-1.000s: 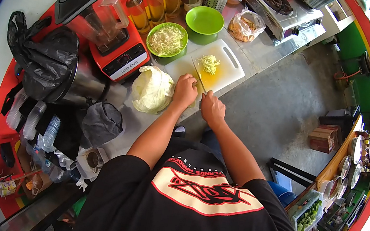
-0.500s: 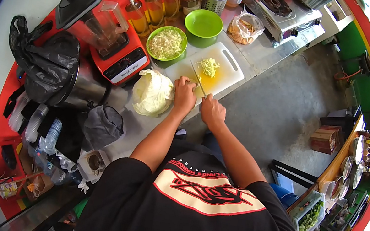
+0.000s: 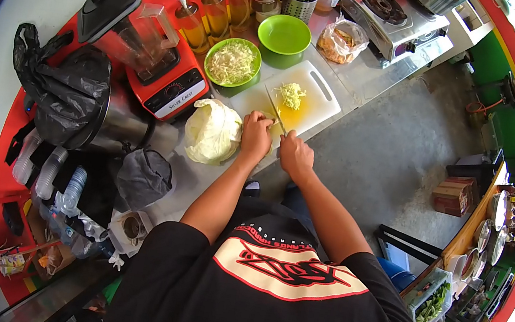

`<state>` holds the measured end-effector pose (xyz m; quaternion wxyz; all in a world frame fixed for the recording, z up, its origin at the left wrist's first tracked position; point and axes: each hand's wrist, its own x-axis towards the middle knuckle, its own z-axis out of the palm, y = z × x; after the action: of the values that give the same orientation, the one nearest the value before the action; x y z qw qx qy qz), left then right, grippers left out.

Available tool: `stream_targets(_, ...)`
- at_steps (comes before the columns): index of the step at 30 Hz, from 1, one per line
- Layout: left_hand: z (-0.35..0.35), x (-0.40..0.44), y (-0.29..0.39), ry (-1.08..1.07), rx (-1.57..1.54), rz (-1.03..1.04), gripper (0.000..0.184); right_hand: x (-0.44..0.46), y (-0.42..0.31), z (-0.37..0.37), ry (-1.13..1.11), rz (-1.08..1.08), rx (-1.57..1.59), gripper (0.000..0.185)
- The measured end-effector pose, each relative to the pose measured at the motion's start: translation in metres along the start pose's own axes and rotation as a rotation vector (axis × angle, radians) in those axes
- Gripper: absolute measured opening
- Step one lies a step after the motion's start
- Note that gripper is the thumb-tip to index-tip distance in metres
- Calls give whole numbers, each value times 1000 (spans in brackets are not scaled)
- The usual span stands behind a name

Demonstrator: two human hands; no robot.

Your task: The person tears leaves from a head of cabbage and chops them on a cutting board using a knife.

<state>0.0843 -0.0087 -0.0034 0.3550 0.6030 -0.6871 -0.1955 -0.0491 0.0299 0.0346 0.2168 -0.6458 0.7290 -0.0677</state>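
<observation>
My right hand (image 3: 297,154) is closed round the handle of a kitchen knife (image 3: 277,109), whose blade points away across the white cutting board (image 3: 321,110). Beside the blade, the bent fingers of my left hand (image 3: 257,136) press a small pale piece of vegetable on the near end of the board; most of it is hidden under the fingers. Beyond the blade lies a small heap of pale yellow shreds (image 3: 291,95) on a yellow-stained patch. A partly peeled head of cabbage (image 3: 212,132) sits just left of my left hand.
Behind the board stand a green bowl of shredded cabbage (image 3: 232,63) and a green bowl (image 3: 284,34). A red blender (image 3: 177,91), pump bottles (image 3: 213,12), a bag of orange-brown food (image 3: 342,41) and a gas stove (image 3: 394,17) line the counter. The floor (image 3: 366,158) lies right.
Both hands stay in nearly the same place, with the knife still held at the board. The whole view has shifted very slightly.
</observation>
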Motion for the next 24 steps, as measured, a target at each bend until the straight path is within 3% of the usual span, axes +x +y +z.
stream_targets(15, 4, 2, -1, 59, -5, 14, 18, -1, -2, -2, -11, -13, -25, 36)
stream_targets(17, 3, 1, 2, 59, 2, 12, 19, -7, -2, 5, -30, 66, -16, 36)
stream_targets(24, 5, 2, -3, 74, -6, 44, 20, 2, -4, -7, -18, -19, -20, 35)
